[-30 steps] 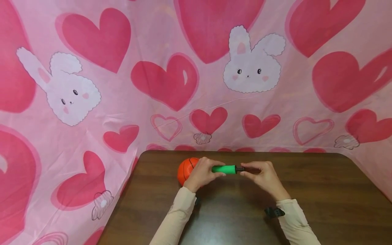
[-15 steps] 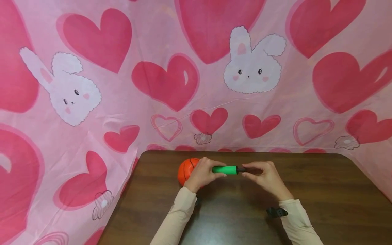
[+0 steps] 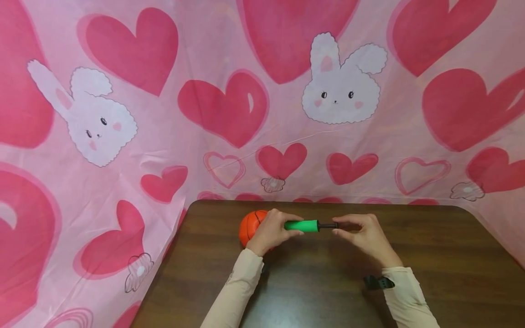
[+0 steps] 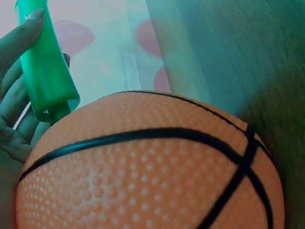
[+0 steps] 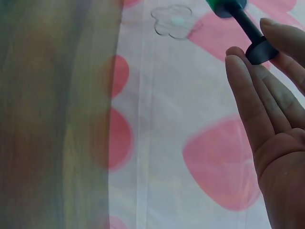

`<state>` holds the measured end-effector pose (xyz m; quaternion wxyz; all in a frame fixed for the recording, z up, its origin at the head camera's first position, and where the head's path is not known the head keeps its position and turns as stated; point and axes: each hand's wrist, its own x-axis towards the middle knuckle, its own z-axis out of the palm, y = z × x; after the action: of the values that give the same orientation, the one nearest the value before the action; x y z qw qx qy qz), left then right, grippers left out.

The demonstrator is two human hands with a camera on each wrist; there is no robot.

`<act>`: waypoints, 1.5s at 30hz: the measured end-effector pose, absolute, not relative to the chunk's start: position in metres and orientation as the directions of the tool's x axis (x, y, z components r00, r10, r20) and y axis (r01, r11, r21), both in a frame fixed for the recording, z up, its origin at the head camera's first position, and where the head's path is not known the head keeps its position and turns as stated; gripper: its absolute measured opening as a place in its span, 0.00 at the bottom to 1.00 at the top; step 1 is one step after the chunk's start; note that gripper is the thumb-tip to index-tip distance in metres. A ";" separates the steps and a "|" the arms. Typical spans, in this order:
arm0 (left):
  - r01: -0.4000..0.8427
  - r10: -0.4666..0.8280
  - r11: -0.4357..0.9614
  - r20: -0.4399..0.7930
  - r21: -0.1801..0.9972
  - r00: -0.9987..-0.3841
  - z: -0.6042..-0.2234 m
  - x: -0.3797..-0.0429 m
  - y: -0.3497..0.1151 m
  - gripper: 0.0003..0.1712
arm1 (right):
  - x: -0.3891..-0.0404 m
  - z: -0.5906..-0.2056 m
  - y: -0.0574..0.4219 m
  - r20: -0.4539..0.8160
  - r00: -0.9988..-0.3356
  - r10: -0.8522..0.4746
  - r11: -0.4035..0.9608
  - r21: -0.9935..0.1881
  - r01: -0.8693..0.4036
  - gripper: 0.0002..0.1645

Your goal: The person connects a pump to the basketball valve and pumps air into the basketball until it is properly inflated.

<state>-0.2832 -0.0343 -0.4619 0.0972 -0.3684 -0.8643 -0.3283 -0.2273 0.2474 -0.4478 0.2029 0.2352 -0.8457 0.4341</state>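
My left hand [image 3: 272, 231] grips the green barrel of a small hand pump [image 3: 303, 226], which lies level in the head view. In the left wrist view the pump's green barrel [image 4: 45, 67] ends right at an orange toy basketball [image 4: 143, 167] with black lines; the joint itself is hidden behind the ball's curve. The basketball [image 3: 248, 228] sits partly behind the left hand in the head view. My right hand [image 3: 367, 234] pinches the black end of the pump's rod between thumb and fingers. The black handle [image 5: 261, 50] and part of the rod show in the right wrist view.
A dark brown wooden table [image 3: 320, 291] with rounded corners lies under the hands. Behind it and along its left side hangs a pink cloth [image 3: 283, 123] printed with hearts and rabbits. A black strap [image 3: 378, 282] is around the right wrist.
My right hand has moved right and drawn the black rod farther out of the green barrel. The left hand and the basketball have hardly moved.
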 end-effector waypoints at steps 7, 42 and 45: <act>0.688 0.559 0.519 0.407 0.506 -0.722 -0.462 -0.285 -0.036 0.20 | -0.225 -0.442 0.264 0.557 -0.807 -0.198 0.525 -0.635 -0.567 0.19; 0.669 0.541 0.528 0.400 0.523 -0.740 -0.462 -0.286 -0.041 0.19 | -0.218 -0.433 0.301 0.438 -0.888 -0.140 0.565 -0.701 -0.435 0.15; 0.666 0.541 0.529 0.396 0.526 -0.742 -0.463 -0.286 -0.040 0.19 | -0.218 -0.432 0.301 0.440 -0.887 -0.137 0.566 -0.700 -0.435 0.15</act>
<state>-0.2861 -0.0404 -0.4628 0.0923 -0.3470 -0.8694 -0.3393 -0.2177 0.3012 -0.4322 0.1709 0.1648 -0.8681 0.4359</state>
